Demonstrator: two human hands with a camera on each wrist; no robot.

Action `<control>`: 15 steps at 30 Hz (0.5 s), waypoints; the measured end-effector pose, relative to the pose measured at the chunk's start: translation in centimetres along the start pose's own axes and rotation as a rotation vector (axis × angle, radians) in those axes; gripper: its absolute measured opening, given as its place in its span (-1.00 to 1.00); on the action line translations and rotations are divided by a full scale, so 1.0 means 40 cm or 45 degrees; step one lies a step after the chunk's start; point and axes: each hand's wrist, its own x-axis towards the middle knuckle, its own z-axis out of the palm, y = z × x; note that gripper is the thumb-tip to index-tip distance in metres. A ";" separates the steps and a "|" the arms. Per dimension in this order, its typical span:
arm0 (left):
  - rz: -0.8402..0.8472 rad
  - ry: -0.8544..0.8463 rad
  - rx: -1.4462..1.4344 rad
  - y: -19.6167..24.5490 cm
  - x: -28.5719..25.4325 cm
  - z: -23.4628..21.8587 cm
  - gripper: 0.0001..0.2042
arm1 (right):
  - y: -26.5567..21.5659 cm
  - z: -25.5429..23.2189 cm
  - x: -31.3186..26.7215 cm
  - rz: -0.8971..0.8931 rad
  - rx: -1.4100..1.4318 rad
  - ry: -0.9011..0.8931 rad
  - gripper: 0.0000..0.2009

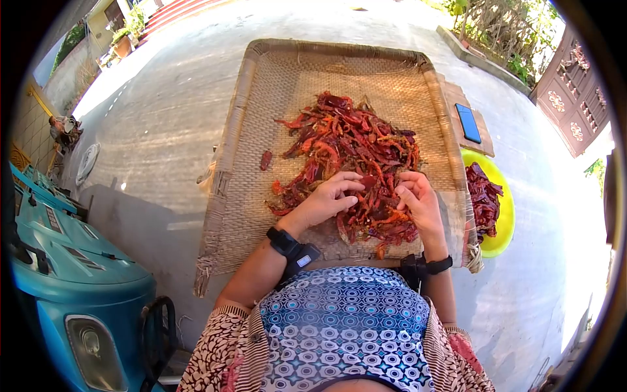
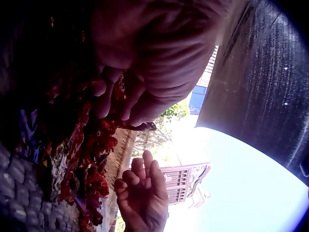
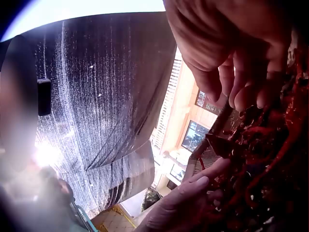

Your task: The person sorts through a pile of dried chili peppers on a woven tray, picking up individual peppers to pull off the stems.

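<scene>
A heap of dried red chili peppers (image 1: 353, 147), many torn or shrivelled, lies on a woven tray (image 1: 268, 85). Over the near part of the heap, my left hand (image 1: 330, 199) has bent fingers and pinches a flat, dark red chili piece (image 1: 369, 182); that chili piece (image 3: 218, 144) shows by its fingertips in the right wrist view. To its right, my right hand (image 1: 421, 204) hovers low over the chilies with loosely bent fingers. Its palm side faces the left wrist view, where nothing shows in that hand (image 2: 144, 195).
Beside the tray's right edge stands a yellow-green basin (image 1: 504, 225) of darker red chilies. A blue phone (image 1: 467, 123) rests on a cardboard sheet above it. At the left is a teal vehicle (image 1: 85, 287). One single chili piece (image 1: 266, 160) lies apart on the tray.
</scene>
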 end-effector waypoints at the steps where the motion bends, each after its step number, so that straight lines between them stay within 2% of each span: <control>1: 0.052 -0.018 -0.001 -0.010 0.001 0.002 -0.70 | -0.002 0.023 -0.001 -0.018 -0.082 -0.075 -0.66; 3: 0.078 -0.065 -0.046 -0.012 0.001 0.003 -0.73 | 0.006 0.054 -0.005 -0.043 -0.233 -0.193 -0.64; 4: 0.052 -0.092 -0.090 -0.007 -0.001 0.003 -0.75 | -0.008 0.064 -0.006 -0.126 -0.482 -0.256 -0.69; 7: -0.036 -0.123 -0.181 0.020 -0.007 0.002 -0.84 | 0.011 0.074 0.007 -0.043 -0.536 -0.169 -0.77; 8: -0.067 -0.125 -0.206 0.023 -0.010 0.001 -0.87 | 0.008 0.076 0.003 0.037 -0.425 -0.168 -0.79; 11: -0.134 -0.104 -0.410 0.007 -0.011 0.005 -0.88 | 0.021 0.084 -0.004 0.089 -0.143 -0.217 -0.79; 14: -0.135 -0.048 -0.442 -0.020 -0.004 0.013 -0.87 | 0.018 0.081 -0.009 0.131 -0.060 -0.332 -0.78; 15: -0.179 -0.063 -0.406 -0.009 -0.006 0.010 -0.88 | 0.015 0.078 -0.010 0.119 -0.066 -0.304 -0.78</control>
